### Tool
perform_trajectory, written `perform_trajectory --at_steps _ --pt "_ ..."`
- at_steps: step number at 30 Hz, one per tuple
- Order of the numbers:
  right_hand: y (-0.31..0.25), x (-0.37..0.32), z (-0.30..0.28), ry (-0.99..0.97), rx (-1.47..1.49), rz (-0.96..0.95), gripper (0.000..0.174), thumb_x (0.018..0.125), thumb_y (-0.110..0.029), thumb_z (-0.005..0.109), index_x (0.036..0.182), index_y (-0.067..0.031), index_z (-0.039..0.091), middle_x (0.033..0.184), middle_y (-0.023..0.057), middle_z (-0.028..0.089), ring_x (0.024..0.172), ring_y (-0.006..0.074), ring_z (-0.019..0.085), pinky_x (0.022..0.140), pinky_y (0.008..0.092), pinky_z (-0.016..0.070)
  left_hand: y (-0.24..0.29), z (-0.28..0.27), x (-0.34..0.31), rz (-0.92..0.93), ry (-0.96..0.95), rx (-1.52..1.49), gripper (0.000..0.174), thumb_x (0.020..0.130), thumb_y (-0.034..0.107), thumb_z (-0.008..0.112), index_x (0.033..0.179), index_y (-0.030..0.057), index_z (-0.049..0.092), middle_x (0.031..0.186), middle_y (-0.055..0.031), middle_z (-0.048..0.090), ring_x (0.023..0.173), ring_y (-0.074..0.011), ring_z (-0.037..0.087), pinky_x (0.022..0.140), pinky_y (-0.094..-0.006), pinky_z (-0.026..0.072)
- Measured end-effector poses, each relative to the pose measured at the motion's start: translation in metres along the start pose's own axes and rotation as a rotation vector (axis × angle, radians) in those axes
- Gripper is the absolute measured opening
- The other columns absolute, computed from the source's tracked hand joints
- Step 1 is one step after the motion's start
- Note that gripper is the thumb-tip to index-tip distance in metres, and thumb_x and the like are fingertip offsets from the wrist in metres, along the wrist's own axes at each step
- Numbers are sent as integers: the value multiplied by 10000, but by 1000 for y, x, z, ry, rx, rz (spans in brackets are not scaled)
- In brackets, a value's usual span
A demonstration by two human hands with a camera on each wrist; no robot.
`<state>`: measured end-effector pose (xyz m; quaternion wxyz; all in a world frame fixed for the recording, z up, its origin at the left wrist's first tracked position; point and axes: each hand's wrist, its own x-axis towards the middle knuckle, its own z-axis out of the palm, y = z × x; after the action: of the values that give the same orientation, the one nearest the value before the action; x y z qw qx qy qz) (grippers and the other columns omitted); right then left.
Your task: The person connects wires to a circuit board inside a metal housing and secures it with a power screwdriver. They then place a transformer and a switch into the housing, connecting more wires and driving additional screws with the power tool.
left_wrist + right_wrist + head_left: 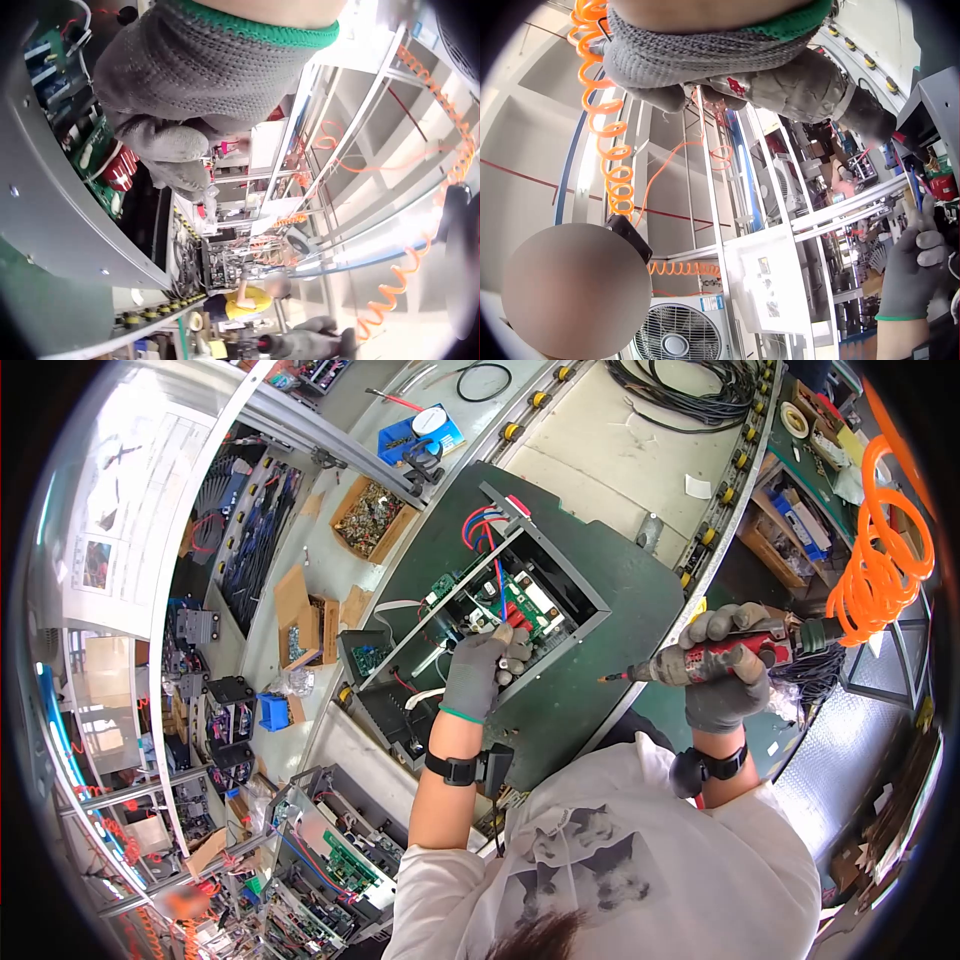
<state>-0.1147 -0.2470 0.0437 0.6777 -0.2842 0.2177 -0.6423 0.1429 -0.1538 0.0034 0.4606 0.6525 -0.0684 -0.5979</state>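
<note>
An open grey metal chassis (560, 570) sits mid-desk (630, 570); the grey-gloved left hand (482, 672) bends its fingers at six o'clock inside, its hold unclear from here. At three o'clock, a straight red-and-grey power screwdriver (675, 666) is clamped in the grey-gloved right hand (728, 685).

No readable lettering anywhere, the print on the white sheet (128, 510) too blurred
</note>
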Motion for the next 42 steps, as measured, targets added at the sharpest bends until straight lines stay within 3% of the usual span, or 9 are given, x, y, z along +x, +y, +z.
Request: perform_trajectory --at_steps 14,18,20,24,27,31,36,40,42 --pt "9 0 7 -2 -19 17 355 677 -141 637 989 -33 507 810 137 570 721 289 581 656 401 499 14 -2 48 249 224 128 212 941 183 481 927 -6 577 690 -134 650 497 -122 569 354 -239 392" --pt "10 1 6 -5 -16 15 355 676 -138 635 989 -32 507 809 139 569 725 290 584 656 403 497 3 -27 75 380 380 153 216 886 208 562 851 20 664 705 -113 659 542 -136 590 490 -271 473" --pt "11 1 5 1 -9 20 354 676 -136 635 988 -32 506 810 140 570 727 291 585 657 404 496 -10 -35 91 456 446 656 253 809 266 641 785 18 683 668 -119 644 551 -186 602 595 -319 498" --pt "14 3 6 -4 -12 17 349 678 -133 635 987 -31 507 814 142 573 732 295 588 659 405 497 14 -1 62 360 318 870 290 759 300 670 733 12 683 651 -134 639 588 -227 624 656 -356 498" --pt "14 3 7 2 -8 26 345 683 -134 633 987 -30 506 816 142 574 732 295 588 660 404 497 8 15 69 354 294 787 317 768 313 676 729 -2 679 650 -136 655 583 -210 638 592 -327 496" --pt "15 3 4 0 -23 19 343 685 -135 629 986 -28 504 815 142 573 729 296 587 661 401 496 4 27 73 -96 76 -361 267 962 203 382 1067 -19 486 881 -232 667 641 -284 675 422 -203 518" --pt "13 3 3 33 -32 18 352 673 -129 628 987 -28 504 810 140 571 724 293 585 655 401 496 -8 24 84 -152 -15 -684 239 951 211 453 1019 -11 511 960 -249 647 701 -268 675 419 -206 519" --pt "14 3 5 36 -26 21 357 668 -126 630 986 -28 502 805 138 568 720 289 583 648 402 495 6 31 76 -87 18 -409 148 888 89 501 988 -15 539 856 -221 655 629 -242 652 368 -214 463" --pt "13 2 4 37 -26 27 356 668 -126 631 985 -28 502 804 138 568 720 289 584 648 401 495 13 28 64 49 189 336 184 842 196 578 858 28 648 694 -145 655 609 -232 641 418 -260 448"
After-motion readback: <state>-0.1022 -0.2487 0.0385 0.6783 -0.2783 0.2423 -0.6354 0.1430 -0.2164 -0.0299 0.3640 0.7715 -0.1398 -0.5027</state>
